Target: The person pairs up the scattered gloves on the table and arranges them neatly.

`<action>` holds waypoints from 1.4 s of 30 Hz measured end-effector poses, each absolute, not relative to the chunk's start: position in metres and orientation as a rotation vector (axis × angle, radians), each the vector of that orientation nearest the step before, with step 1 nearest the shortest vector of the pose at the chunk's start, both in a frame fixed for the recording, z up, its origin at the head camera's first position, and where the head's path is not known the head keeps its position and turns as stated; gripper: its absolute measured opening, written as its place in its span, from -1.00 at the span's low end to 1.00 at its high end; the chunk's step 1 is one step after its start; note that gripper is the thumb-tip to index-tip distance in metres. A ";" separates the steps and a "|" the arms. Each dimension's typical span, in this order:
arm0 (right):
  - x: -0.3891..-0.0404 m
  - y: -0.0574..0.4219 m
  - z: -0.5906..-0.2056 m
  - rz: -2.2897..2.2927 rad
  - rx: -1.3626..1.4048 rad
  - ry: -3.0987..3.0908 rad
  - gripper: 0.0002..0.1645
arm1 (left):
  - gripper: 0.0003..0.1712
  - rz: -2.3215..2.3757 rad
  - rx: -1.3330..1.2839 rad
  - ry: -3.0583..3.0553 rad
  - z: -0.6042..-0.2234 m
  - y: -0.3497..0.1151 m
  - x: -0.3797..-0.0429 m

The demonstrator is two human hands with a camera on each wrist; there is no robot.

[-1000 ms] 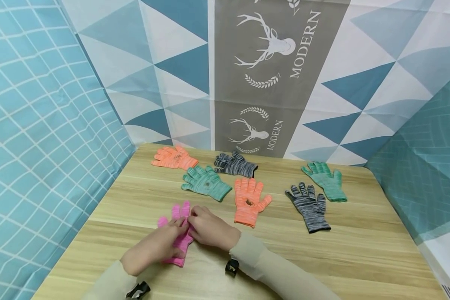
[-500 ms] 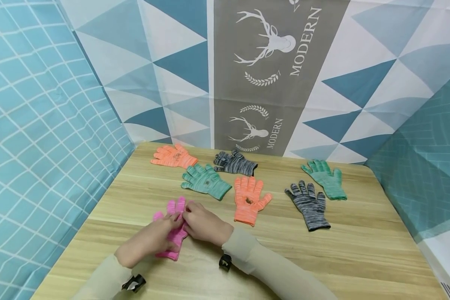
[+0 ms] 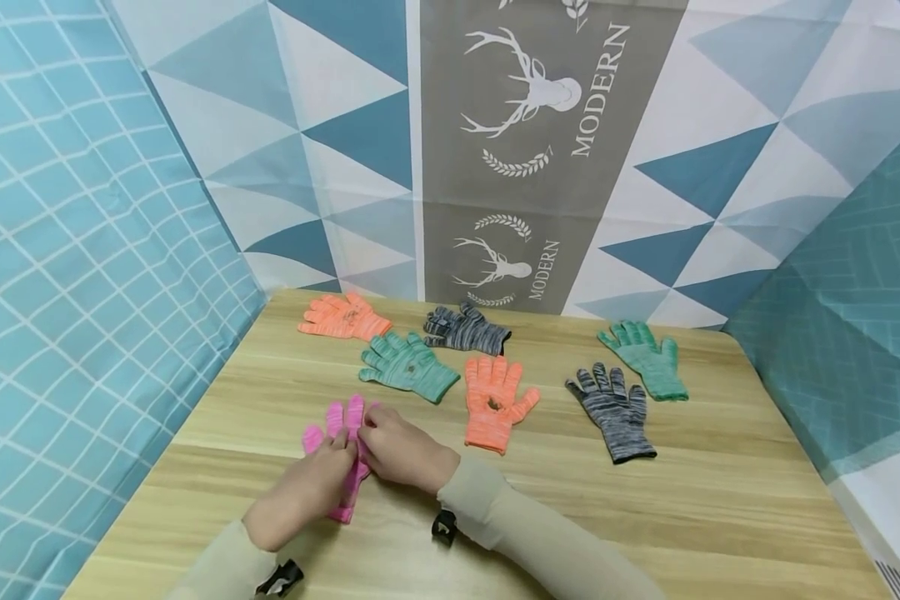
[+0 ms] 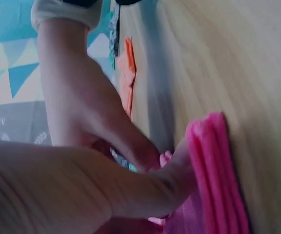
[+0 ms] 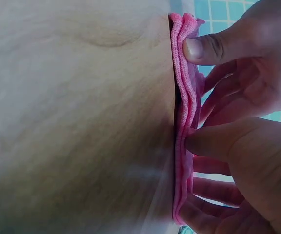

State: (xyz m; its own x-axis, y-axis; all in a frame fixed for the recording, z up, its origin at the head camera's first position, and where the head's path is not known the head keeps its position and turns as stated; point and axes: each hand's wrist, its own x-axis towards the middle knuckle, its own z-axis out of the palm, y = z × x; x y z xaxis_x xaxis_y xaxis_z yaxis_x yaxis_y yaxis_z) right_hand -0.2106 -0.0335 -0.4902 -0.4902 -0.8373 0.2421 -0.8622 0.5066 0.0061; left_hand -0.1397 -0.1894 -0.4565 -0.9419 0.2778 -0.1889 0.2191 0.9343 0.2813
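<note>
A pink knit glove (image 3: 354,482) lies on the table at the front left, fingers pointing away. My left hand (image 3: 303,492) bends over its palm; the right wrist view shows that thumb on the glove's layered edge (image 5: 184,87) with fingers behind. From the right, my right hand (image 3: 405,450) pinches the glove's side near its finger bases. Both hands are close together, fingertips almost meeting. Close up in the left wrist view, the pink cuff (image 4: 218,170) shows several thick folds beside the left thumb. Some fingertips are hidden behind the fabric.
Other gloves lie flat beyond: orange (image 3: 341,317), green (image 3: 408,367) and dark grey (image 3: 468,329) at the back, a second orange one (image 3: 489,408) mid-table. A grey glove (image 3: 612,412) and a green glove (image 3: 648,360) lie right. Patterned curtains surround the wooden table (image 3: 540,517).
Both hands have shifted slightly left together with the pink glove. The left fingers have drawn up higher and more bent on the palm. The other gloves lie as before.
</note>
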 end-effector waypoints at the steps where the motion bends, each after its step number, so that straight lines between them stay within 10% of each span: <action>1: -0.210 -0.033 -0.490 0.171 1.455 -2.534 -0.82 | -0.31 0.397 0.369 2.854 -0.456 -0.190 -0.140; 17: -0.198 -0.022 -0.501 0.238 1.240 -2.566 -0.82 | -0.21 0.495 0.392 2.825 -0.463 -0.206 -0.155; 27: -0.194 -0.012 -0.497 0.202 1.284 -2.765 -0.30 | -0.28 0.511 0.370 2.829 -0.460 -0.217 -0.162; 42: -0.193 -0.009 -0.494 0.155 1.371 -2.818 -0.50 | -0.57 0.563 0.434 2.887 -0.462 -0.255 -0.186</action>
